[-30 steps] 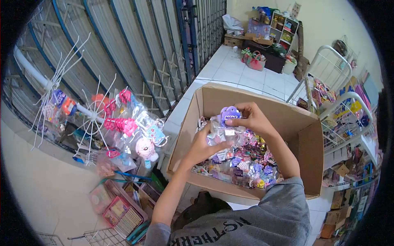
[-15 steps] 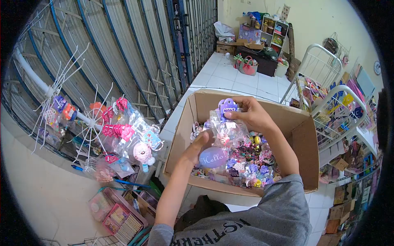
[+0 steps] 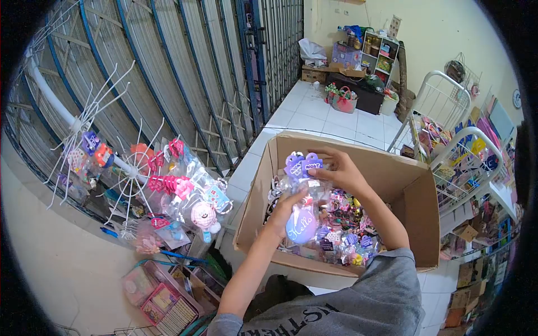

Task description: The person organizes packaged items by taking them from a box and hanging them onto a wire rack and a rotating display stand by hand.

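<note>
Over a cardboard box [image 3: 417,210], my right hand [image 3: 340,171] pinches the purple card tops [image 3: 303,166] of some clear plastic packets. My left hand [image 3: 286,211] is closed on the lower, transparent part of these packets. A lilac oval piece reading "Hello" [image 3: 301,225] hangs just right of my left fingers. Beneath both hands, many small packaged trinkets [image 3: 347,224] in pink, purple and yellow fill the box.
A white display rack [image 3: 132,171] with hanging packets stands at the left, before a folding metal gate [image 3: 185,73]. Pink baskets [image 3: 162,291] sit at the lower left. White wire shelves [image 3: 468,140] stand at the right. Boxes and a small shelf are at the back.
My left hand has moved in to the packets and closed on them. The purple card tops have spread apart, and the "Hello" piece now hangs more upright. The view has shifted slightly.
</note>
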A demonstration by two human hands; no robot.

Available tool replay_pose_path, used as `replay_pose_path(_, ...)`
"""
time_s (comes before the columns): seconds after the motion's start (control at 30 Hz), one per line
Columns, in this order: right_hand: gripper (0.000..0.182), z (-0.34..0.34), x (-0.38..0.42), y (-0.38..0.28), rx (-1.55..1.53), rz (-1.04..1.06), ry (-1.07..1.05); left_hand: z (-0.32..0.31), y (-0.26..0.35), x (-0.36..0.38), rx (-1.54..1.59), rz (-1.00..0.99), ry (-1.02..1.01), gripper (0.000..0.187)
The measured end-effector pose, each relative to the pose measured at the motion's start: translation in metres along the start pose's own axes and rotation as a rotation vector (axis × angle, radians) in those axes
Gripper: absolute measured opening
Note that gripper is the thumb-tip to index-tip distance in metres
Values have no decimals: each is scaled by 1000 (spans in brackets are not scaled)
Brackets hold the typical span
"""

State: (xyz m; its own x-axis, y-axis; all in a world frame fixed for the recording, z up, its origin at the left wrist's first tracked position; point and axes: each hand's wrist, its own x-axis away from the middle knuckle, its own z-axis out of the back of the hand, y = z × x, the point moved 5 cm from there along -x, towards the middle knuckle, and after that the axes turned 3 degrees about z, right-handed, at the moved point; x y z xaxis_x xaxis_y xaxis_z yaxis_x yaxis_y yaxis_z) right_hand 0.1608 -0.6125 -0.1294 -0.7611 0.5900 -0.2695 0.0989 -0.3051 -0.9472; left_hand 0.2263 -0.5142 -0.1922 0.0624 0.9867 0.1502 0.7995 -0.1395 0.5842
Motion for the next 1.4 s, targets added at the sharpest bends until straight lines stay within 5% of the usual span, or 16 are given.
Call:
replay_pose_path(0.13, 29, 6, 1, 5, 169, -165, 22, 6, 10, 6, -124, -151, 122, 35)
replay_pose_path(0.23, 20, -1, -1, 6, -22, -252, -20, 17, 11, 14, 51, -139, 179, 38)
replay_pose_path(0.47, 17, -24, -16, -35, -120, -51, 179, 19, 43, 63, 11, -258, 249, 48)
replay_pose_path(0.53, 14, -38, -27, -42, -275, 70, 103, 30, 50, 86, -88, -373, 480, 51)
replay_pose_path(0.73, 9, -109, -55, -93, -464, 242, -78, 77, 53, 168, -23, -548, 510, 49)
replay_pose_path(0.87, 8, -172, -66, -123, -463, 380, -222, 117, 46, 240, 51, -807, 749, 51)
replay_pose_path(1.0, 7, -253, -60, -149, -396, 559, -495, 83, 59, 309, 133, -1111, 948, 47)
replay_pose_path(1.07, 11, -300, -51, -165, -297, 874, -631, 91, 53, 336, 180, -1128, 1124, 47)
replay_pose_path(1.13, 15, -338, -39, -182, -120, 978, -810, 105, 49, 356, 177, -1244, 1052, 45)
replay_pose_path(1.4, 13, -381, -47, -190, -65, 1147, -608, 120, 43, 389, 192, -1374, 1114, 42)
